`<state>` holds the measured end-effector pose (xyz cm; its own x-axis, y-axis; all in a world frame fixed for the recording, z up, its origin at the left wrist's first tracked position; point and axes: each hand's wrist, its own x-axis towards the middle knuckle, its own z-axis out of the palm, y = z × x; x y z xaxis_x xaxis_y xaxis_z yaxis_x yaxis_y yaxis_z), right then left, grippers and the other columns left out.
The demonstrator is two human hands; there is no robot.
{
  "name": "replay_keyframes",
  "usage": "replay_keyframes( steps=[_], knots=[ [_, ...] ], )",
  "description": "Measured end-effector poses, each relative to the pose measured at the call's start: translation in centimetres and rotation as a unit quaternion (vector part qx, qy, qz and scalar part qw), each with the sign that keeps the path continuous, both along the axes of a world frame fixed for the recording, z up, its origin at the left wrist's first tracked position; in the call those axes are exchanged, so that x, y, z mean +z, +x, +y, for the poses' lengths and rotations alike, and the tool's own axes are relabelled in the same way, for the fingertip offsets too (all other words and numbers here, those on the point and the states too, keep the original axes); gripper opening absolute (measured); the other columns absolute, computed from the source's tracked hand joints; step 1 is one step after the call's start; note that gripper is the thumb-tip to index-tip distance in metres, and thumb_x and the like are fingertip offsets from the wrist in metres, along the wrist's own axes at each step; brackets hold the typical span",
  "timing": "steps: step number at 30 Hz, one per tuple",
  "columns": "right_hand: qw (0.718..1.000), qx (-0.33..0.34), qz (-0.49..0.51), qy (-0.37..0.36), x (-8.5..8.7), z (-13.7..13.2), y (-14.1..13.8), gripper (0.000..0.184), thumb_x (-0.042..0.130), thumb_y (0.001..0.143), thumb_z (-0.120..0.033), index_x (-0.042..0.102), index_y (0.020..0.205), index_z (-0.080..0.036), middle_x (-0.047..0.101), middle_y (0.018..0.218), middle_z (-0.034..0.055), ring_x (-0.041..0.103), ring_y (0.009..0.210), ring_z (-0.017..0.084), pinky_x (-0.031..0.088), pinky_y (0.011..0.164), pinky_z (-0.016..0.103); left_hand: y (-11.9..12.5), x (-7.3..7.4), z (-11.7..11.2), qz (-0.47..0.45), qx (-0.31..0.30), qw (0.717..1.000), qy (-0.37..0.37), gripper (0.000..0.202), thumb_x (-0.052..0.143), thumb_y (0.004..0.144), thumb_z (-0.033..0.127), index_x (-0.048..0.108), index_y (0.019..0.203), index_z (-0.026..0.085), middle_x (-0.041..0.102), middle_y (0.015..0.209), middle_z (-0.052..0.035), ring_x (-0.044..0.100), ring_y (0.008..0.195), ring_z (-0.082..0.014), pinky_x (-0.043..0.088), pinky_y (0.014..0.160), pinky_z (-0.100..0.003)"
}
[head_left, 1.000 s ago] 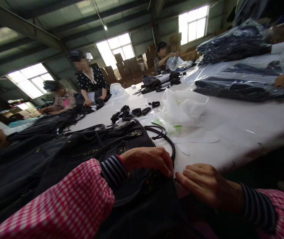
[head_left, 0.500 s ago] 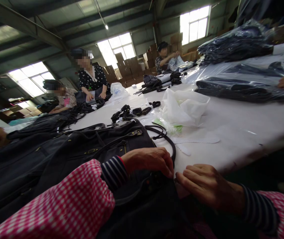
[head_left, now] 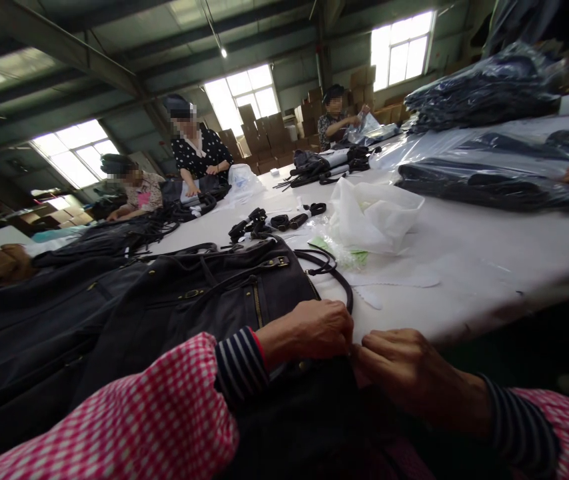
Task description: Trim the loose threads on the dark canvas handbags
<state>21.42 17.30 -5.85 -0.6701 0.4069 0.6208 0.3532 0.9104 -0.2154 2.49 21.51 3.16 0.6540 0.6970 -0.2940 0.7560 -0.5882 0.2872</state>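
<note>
Head view: a dark bag (head_left: 229, 320) with brass-coloured fittings lies on the near side of the counter (head_left: 494, 247), partly beneath the left hand (head_left: 312, 328). This hand and the right hand (head_left: 409, 367) almost meet at the bag's edge, fingers curled; whether either grips anything cannot be told. Such fine work is probably best done with one hand steadying, the other moving slightly, and the curved handle (head_left: 345, 287) kept clear.

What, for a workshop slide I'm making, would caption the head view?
Left hand and right hand close together at the edge of a black bag, a white table beyond.
</note>
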Motion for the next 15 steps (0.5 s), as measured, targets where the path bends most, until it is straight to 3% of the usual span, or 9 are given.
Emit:
replay_keyframes(
  steps=[4,6,8,10,13,15],
  knots=[
    [0.981,0.001,-0.017,-0.192,0.1,0.4,0.5,0.016,0.050,0.101,-0.013,0.059,0.088,-0.017,0.062,0.081,0.0008,0.058,0.069,0.013,0.036,0.063,0.027,-0.6,0.2,-4.2,-0.010,0.016,0.996,0.090,0.018,0.052,0.093,0.015,0.064,0.105,0.021,0.064,0.109,-0.0029,0.062,0.094,-0.0185,0.051,0.079,-0.029],
    [0.971,0.015,-0.034,-0.234,0.5,0.5,0.6,0.012,0.053,0.099,-0.014,0.061,0.092,-0.018,0.065,0.086,0.0007,0.061,0.074,0.013,0.038,0.066,0.025,-1.3,-0.5,-6.8,-0.032,0.014,0.984,0.173,0.028,0.049,0.094,0.011,0.059,0.119,0.020,0.061,0.123,-0.0059,0.059,0.106,-0.0209,0.051,0.089,-0.034],
    [0.970,0.016,-0.061,-0.234,1.0,0.5,0.6,0.012,0.054,0.099,-0.015,0.061,0.090,-0.018,0.065,0.085,0.0005,0.061,0.072,0.014,0.037,0.065,0.026,-1.9,-1.5,-9.1,-0.055,-0.003,0.969,0.242,0.035,0.051,0.093,0.011,0.056,0.127,0.018,0.059,0.128,-0.0076,0.055,0.114,-0.0223,0.048,0.099,-0.038],
    [0.969,0.001,-0.088,-0.229,1.5,0.4,0.5,0.013,0.056,0.099,-0.018,0.060,0.086,-0.018,0.065,0.082,0.0002,0.061,0.071,0.014,0.036,0.064,0.027,-2.3,-2.7,-10.8,-0.079,-0.062,0.945,0.312,0.026,0.055,0.095,0.016,0.060,0.121,0.018,0.062,0.121,-0.0057,0.056,0.110,-0.0210,0.047,0.099,-0.037],
    [0.970,-0.007,-0.109,-0.216,1.9,0.4,0.4,0.013,0.056,0.099,-0.018,0.058,0.086,-0.018,0.065,0.082,-0.0001,0.062,0.072,0.014,0.036,0.064,0.026,-2.2,-4.6,-12.0,-0.066,-0.176,0.889,0.417,0.018,0.058,0.098,0.018,0.065,0.114,0.020,0.065,0.117,-0.0019,0.055,0.115,-0.0198,0.043,0.102,-0.039],
    [0.976,0.001,-0.113,-0.186,1.9,0.3,0.3,0.014,0.053,0.100,-0.016,0.057,0.086,-0.018,0.064,0.083,0.0000,0.061,0.071,0.013,0.036,0.064,0.026,-1.7,-5.6,-12.1,-0.033,-0.198,0.877,0.436,0.021,0.057,0.099,0.020,0.064,0.119,0.019,0.066,0.117,-0.0023,0.051,0.126,-0.0232,0.038,0.110,-0.046]
  ],
)
